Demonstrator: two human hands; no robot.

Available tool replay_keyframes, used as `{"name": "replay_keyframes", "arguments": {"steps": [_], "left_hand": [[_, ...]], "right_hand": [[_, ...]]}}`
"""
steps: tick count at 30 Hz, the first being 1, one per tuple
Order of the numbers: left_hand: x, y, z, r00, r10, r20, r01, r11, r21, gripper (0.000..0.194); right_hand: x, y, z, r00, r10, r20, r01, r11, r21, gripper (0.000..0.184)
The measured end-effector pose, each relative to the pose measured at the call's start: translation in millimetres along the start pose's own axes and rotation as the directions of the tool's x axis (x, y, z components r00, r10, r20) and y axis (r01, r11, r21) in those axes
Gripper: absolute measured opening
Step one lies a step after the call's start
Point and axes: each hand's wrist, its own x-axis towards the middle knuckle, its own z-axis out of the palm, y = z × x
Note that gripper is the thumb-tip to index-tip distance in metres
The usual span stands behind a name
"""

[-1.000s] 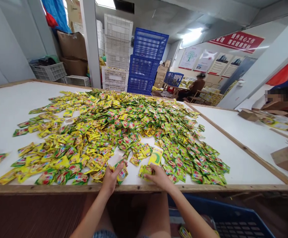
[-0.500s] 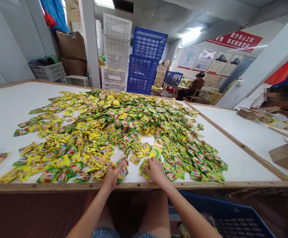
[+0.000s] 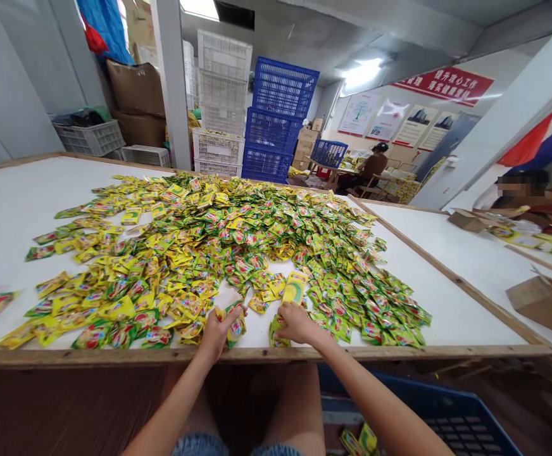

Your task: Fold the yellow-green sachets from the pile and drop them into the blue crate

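Note:
My left hand is closed around small green packets with red patterns, just above the table's front edge. My right hand pinches the lower end of a flat yellow packet with a green curved print, which points away from me. Beneath my right fingers is a green packet; whether it is gripped or only touched I cannot tell. Around both hands spreads a large heap of yellow and green packets, mostly yellow on the left and green on the right.
A wooden rim edges the white table. Below right stands a blue crate with some packets inside. White crates and blue crates are stacked behind. An open carton lies right. Two people sit farther off.
My right hand and the yellow packet have shifted slightly left. My left hand keeps its hold almost unmoved. The view has turned slightly, and more packets show in the crate below.

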Motion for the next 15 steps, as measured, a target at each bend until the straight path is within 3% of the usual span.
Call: {"name": "replay_keyframes", "arguments": {"steps": [4,7,9,12,15], "left_hand": [[4,0,3.8,0.999,-0.049,0.018,0.048,0.996,0.072,0.029],[8,-1,12.7,0.991,-0.125,0.045,0.12,0.988,0.098,0.033],[10,0,19.4,0.986,-0.149,0.077,0.14,0.984,0.108,0.033],[13,1,25.9,0.979,-0.148,0.14,0.129,0.982,0.139,0.032],[14,-1,26.4,0.977,-0.126,0.175,0.093,0.979,0.183,0.029]], "right_hand": [[1,3,-6,0.997,-0.071,0.039,0.068,0.995,0.069,0.028],[-2,3,-23,0.994,-0.111,-0.007,0.111,0.987,0.117,0.017],[-2,0,-40,0.983,-0.135,-0.125,0.157,0.971,0.181,0.015],[2,-13,-61,0.909,-0.183,-0.374,0.326,0.872,0.364,0.016],[10,-33,-66,0.864,-0.237,-0.445,0.434,0.799,0.416,0.011]]}}
